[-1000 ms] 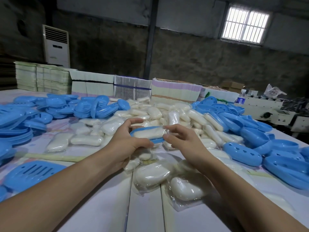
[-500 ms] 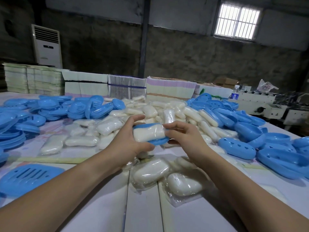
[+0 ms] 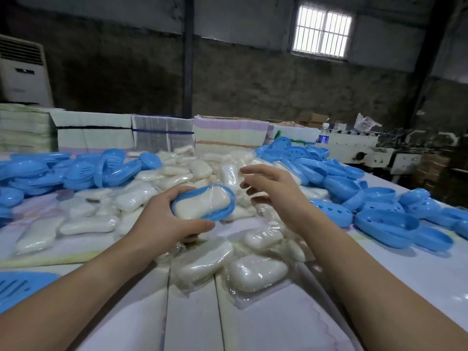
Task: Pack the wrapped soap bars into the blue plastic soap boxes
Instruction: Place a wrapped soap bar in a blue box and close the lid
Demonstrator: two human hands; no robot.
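A person's left hand grips a blue soap box half with a wrapped soap bar seated inside, above a table heaped with wrapped bars. The right hand hovers beside it, fingers loosely spread, holding nothing. A bottle stands beyond; its label is unreadable.

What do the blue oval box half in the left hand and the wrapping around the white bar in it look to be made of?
Blue oval box half: looks like moulded rigid plastic, smooth and slightly glossy, uniform in colour, with soft highlights on its rim. Wrapping on the white soap bar: seemingly thin clear plastic film, shown by creases and bright glints. The left hand grips the half.
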